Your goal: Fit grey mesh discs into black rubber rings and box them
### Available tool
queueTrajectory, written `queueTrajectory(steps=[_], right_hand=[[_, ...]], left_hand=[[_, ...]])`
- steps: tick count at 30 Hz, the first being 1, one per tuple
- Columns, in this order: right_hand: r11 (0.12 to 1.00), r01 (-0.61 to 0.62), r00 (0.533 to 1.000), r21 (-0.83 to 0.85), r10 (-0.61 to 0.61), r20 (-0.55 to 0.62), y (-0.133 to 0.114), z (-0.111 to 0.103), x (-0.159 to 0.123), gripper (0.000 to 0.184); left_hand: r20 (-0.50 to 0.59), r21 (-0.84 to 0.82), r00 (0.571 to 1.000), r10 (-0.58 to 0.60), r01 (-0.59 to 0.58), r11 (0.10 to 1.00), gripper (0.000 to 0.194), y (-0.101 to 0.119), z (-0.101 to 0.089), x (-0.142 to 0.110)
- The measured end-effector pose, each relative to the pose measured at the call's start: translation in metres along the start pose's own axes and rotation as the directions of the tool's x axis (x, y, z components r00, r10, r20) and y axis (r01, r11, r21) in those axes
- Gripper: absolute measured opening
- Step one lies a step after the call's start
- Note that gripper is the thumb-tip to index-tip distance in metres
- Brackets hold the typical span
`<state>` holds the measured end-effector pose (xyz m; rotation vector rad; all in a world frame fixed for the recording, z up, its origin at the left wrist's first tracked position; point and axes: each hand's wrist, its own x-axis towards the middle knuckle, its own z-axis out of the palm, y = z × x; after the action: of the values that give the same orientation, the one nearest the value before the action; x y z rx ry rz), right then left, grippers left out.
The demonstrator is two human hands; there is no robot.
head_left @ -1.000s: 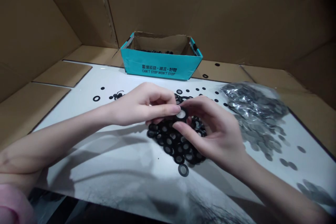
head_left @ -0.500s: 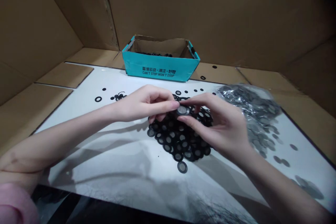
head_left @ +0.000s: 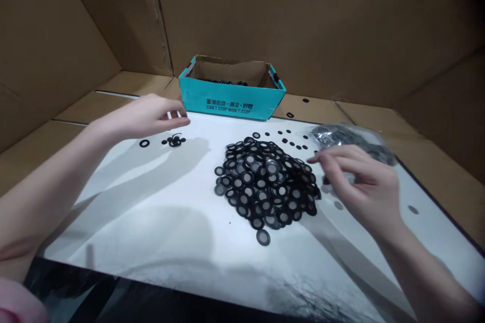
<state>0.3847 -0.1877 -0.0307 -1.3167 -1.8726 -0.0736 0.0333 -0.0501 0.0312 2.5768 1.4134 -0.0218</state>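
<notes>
A heap of black rubber rings [head_left: 265,181], many with grey mesh centres, lies in the middle of a white sheet [head_left: 159,212]. My left hand [head_left: 147,117] hovers to the left of it, close to the teal box [head_left: 231,98], with thumb and fingers pinched together; what they hold is hidden. Just below that hand lie a small cluster of black bits [head_left: 174,140] and a single ring [head_left: 144,143]. My right hand [head_left: 358,179] rests at the heap's right edge with fingers stretched out over loose grey discs [head_left: 337,205].
A clear bag of grey mesh discs [head_left: 348,136] lies behind my right hand. The teal box holds black rings and stands at the back. Brown cardboard walls [head_left: 303,20] enclose the area. Stray black dots [head_left: 290,115] sit near the box. A lone ring [head_left: 263,237] lies in front of the heap.
Both hands met over the heap on one ring with a mesh centre. Now they are apart: the left has swung out towards the teal box, the right has gone to the grey discs.
</notes>
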Motion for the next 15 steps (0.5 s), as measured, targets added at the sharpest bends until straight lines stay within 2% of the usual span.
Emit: queueTrajectory(steps=[1, 2, 3, 5, 6, 7, 8, 10, 11, 13, 15], right_hand=[[0.999, -0.019, 0.999, -0.04, 0.017, -0.051, 0.006, -0.004, -0.004, 0.025], [0.995, -0.047, 0.997, -0.089, 0.041, -0.072, 0.014, -0.008, -0.009, 0.014], [0.989, -0.086, 0.995, -0.121, 0.079, -0.059, 0.021, -0.012, -0.014, 0.014], [0.973, -0.18, 0.983, -0.147, 0.182, 0.0, 0.034, -0.021, -0.025, 0.078], [0.962, -0.215, 0.976, -0.169, 0.219, 0.007, 0.039, -0.025, -0.03, 0.091], [0.948, -0.239, 0.97, -0.21, 0.245, 0.003, 0.042, -0.031, -0.036, 0.089], [0.933, -0.248, 0.967, -0.261, 0.257, -0.002, 0.045, -0.036, -0.042, 0.072], [0.9, -0.241, 0.967, -0.363, 0.253, -0.014, 0.049, -0.047, -0.055, 0.023], [0.885, -0.24, 0.968, -0.399, 0.251, -0.025, 0.051, -0.053, -0.061, 0.008], [0.848, -0.272, 0.958, -0.456, 0.283, -0.045, 0.055, -0.062, -0.073, 0.015], [0.807, -0.301, 0.942, -0.507, 0.336, -0.024, 0.059, -0.069, -0.084, 0.009]], left_hand=[[0.048, 0.041, 0.998, -0.033, 0.031, 0.999, 0.046, -0.009, 0.0, 0.0], [0.09, 0.076, 0.993, -0.072, 0.066, 0.995, 0.047, -0.017, 0.0, 0.001], [0.126, 0.103, 0.987, -0.101, 0.089, 0.991, 0.048, -0.025, 0.0, 0.002], [0.192, 0.112, 0.972, -0.132, 0.112, 0.987, 0.05, -0.041, 0.003, 0.006], [0.204, 0.103, 0.97, -0.131, 0.112, 0.988, 0.051, -0.049, 0.004, 0.008], [0.197, 0.092, 0.973, -0.12, 0.104, 0.99, 0.052, -0.056, 0.007, 0.01], [0.19, 0.083, 0.976, -0.105, 0.091, 0.992, 0.053, -0.064, 0.009, 0.012], [0.212, 0.07, 0.971, -0.106, 0.093, 0.993, 0.052, -0.079, 0.015, 0.015], [0.256, 0.034, 0.962, -0.096, 0.09, 0.995, 0.051, -0.086, 0.018, 0.016], [0.281, -0.087, 0.958, -0.059, 0.087, 0.992, 0.045, -0.098, 0.024, 0.016], [0.211, -0.18, 0.977, 0.01, 0.029, 0.983, 0.042, -0.108, 0.028, 0.016]])
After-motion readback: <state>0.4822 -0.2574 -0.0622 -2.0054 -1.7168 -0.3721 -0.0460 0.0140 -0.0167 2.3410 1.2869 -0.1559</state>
